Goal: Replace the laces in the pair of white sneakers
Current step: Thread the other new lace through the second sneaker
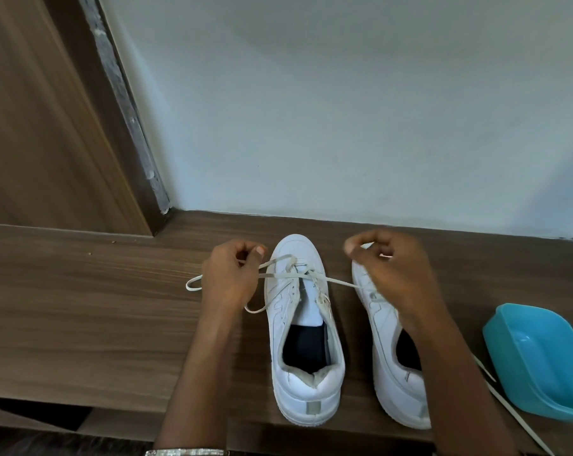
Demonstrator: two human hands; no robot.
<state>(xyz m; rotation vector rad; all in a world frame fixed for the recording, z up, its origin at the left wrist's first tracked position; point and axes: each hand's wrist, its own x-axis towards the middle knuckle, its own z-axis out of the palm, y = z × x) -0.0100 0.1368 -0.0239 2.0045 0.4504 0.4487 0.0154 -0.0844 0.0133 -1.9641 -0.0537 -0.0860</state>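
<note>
- As seen from the head: left shoe (303, 327) and right shoe (389, 390), both white, side by side on a wood table (81, 307), toes toward the wall.
- Left shoe's tongue bare; one lace (278, 275) through the front eyelets only, drawn out to both sides.
- Left hand (227, 274) just beside that toe, fingers curled, pinching the lace — loose end looping on the table past the hand.
- Right hand (390, 268) over the right shoe's toe, fingertips pinching the lace's other end.
- Blue tub (542, 357) near the right shoe — spare lace (515, 416) flat beside it.
- Bracelet (186, 452) on the left wrist.
</note>
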